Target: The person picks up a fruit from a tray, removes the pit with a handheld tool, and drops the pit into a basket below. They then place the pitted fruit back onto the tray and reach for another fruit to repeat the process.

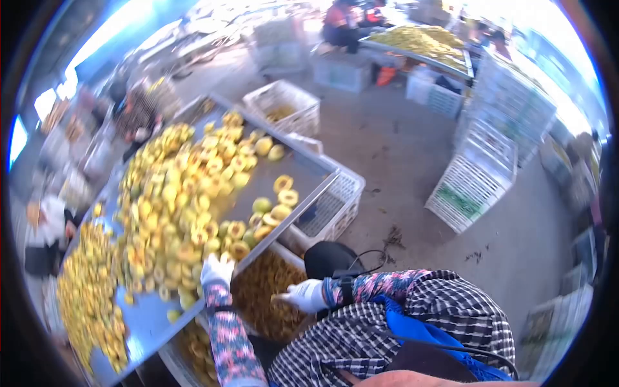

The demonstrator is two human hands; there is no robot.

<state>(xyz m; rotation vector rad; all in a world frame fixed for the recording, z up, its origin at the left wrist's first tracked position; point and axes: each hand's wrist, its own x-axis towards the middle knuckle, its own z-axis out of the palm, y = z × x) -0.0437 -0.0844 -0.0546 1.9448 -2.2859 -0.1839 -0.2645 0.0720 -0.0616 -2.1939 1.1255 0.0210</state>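
My left hand (217, 269), in a white glove, is at the near rim of the metal tray (293, 209), against the yellow fruit pieces (184, 206). Its fingers are blurred, so their grip is unclear. Many of the pieces are hollow rings or halves. To the right, my right hand (306, 295), also gloved in white, is closed over a container of brown scraps (261, 290). A small tan thing shows at its fingertips, too blurred to name.
White crates stand beyond the tray (303, 122), at its right side (345, 206) and on the floor further right (474, 184). People sit at the left (48, 222) and the far back (342, 26), near another heaped table (422, 42).
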